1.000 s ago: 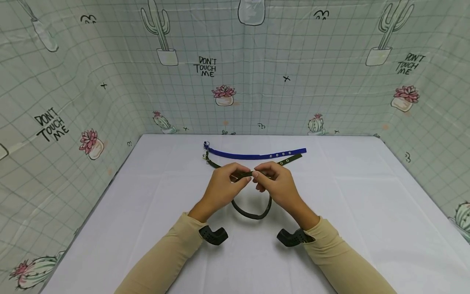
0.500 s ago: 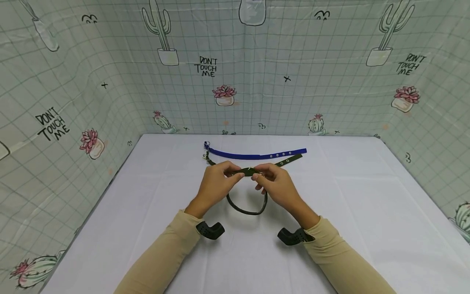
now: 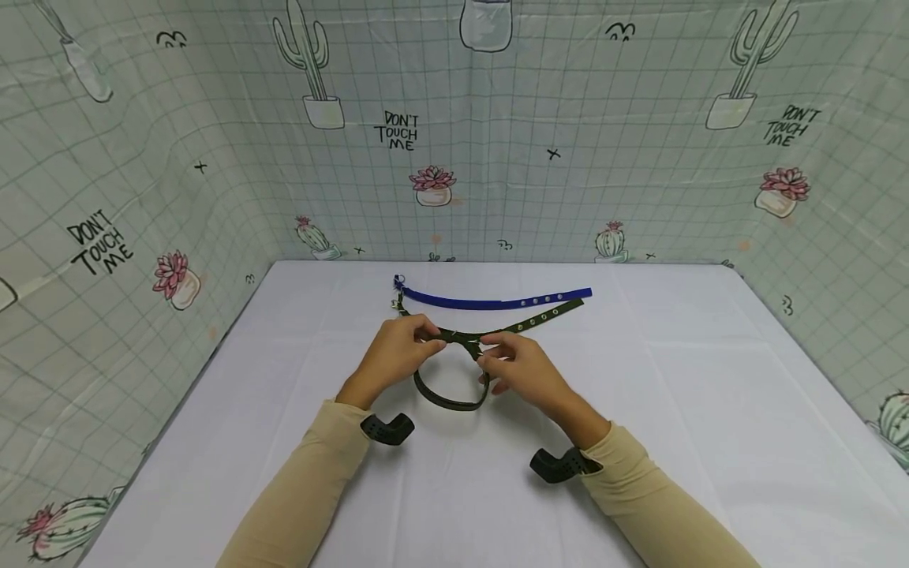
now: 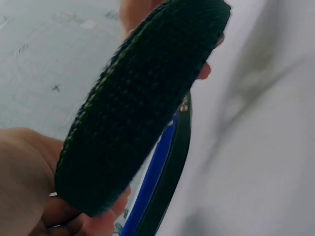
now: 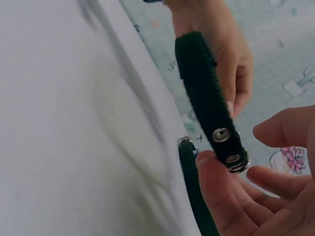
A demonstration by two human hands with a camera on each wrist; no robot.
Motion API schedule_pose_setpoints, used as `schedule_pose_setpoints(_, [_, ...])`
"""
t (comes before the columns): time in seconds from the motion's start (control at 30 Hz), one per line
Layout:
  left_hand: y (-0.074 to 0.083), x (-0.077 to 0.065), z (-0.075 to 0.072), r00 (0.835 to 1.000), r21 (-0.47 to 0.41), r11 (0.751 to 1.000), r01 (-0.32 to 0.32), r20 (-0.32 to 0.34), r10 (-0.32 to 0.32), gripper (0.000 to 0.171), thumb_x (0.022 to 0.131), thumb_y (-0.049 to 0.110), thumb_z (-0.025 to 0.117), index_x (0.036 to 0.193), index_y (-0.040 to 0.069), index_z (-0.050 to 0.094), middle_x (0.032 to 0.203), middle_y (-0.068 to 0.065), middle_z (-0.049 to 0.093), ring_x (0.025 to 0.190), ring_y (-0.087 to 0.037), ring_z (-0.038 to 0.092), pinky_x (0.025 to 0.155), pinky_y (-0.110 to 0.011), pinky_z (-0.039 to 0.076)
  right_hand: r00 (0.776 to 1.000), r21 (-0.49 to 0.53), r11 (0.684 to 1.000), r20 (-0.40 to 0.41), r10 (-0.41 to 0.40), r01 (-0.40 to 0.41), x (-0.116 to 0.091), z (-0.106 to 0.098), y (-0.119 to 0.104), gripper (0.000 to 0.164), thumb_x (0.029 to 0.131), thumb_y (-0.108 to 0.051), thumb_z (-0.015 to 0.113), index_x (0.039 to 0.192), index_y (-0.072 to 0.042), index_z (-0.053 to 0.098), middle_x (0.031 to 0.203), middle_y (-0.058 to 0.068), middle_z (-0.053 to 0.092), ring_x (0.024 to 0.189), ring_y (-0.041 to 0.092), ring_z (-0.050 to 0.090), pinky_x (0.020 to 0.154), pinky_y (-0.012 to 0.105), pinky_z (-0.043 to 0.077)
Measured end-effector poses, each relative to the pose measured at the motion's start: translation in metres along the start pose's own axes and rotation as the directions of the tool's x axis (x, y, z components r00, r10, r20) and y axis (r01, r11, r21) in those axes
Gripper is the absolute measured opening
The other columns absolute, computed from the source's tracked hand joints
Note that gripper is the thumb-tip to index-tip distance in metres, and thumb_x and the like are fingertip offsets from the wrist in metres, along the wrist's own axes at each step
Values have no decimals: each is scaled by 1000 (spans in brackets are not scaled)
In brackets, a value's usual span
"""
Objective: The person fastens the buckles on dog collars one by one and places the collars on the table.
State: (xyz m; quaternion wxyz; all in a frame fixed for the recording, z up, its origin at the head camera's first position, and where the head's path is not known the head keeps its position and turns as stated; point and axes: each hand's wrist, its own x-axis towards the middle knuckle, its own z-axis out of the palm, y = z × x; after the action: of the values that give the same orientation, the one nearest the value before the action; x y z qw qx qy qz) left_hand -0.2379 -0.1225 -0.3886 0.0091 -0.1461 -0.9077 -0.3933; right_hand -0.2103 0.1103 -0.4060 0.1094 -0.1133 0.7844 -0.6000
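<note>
Between my hands a dark green woven collar [image 3: 450, 406], with a buckle and metal eyelets, is bent into a loop above the table. My left hand [image 3: 392, 351] pinches its left side between thumb and fingers. My right hand [image 3: 529, 367] is at its buckle end. In the right wrist view the buckle [image 5: 236, 167] lies between the fingertips, while another finger [image 5: 283, 130] stands apart from the strap. The broad face of the collar [image 4: 128, 108] fills much of the left wrist view, hiding part of the hands.
Just beyond the hands a second green collar [image 3: 547, 317] with several eyelets lies on the white table [image 3: 675, 410], partly hidden. Behind it stretches a blue collar [image 3: 461, 304]. A patterned grid cloth [image 3: 497, 213] stands at the back and sides.
Both hands have moved left with the collar, the left one farther, so the gap between them has widened. The second green collar shows more fully now. A finger of my right hand has lifted.
</note>
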Motion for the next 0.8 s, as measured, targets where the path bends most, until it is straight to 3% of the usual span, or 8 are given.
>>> schedule_pose_setpoints(0.23, [-18, 2, -9, 997, 8, 998, 62, 53, -62, 16, 93, 25, 74, 103, 13, 72, 103, -2, 70, 83, -16, 66, 68, -32, 54, 998, 110, 994, 56, 5, -11, -2, 10, 1, 41, 95, -10, 66, 130, 9, 57, 124, 27, 62, 95, 35, 71, 79, 40, 59])
schedule_pose_setpoints(0.4, [-31, 4, -12, 993, -17, 995, 95, 66, -94, 16, 92, 22, 74, 103, 10, 73, 92, -2, 68, 72, -15, 65, 64, -31, 53, 989, 126, 992, 146, 7, -26, -2, 15, 3, 48, 95, -14, 67, 137, 7, 54, 128, 25, 62, 102, 34, 70, 84, 40, 57])
schedule_pose_setpoints(0.53, [-39, 6, -12, 995, 11, 996, 87, 53, -88, 14, 91, 21, 76, 98, 10, 75, 84, 0, 68, 73, -15, 62, 66, -31, 50, 978, 159, 987, 207, 2, -35, 0, 18, 7, 50, 96, -14, 66, 140, 7, 51, 130, 25, 61, 108, 34, 67, 86, 42, 57])
schedule_pose_setpoints(0.67, [-45, 8, -12, 995, 70, 994, 84, 45, -87, 12, 90, 21, 77, 96, 12, 76, 86, 2, 69, 81, -16, 61, 73, -34, 50, 973, 143, 988, 232, 14, -48, 5, 22, 12, 50, 97, -18, 65, 139, 6, 53, 127, 23, 63, 104, 34, 69, 89, 41, 55])
schedule_pose_setpoints(0.8, [-49, 9, -12, 989, 84, 988, 131, 55, -136, 10, 90, 23, 77, 95, 14, 76, 88, 2, 69, 86, -19, 61, 79, -38, 49, 969, 121, 990, 245, 43, -74, 8, 24, 13, 47, 97, -23, 65, 135, 3, 57, 122, 21, 66, 99, 33, 71, 90, 40, 54])
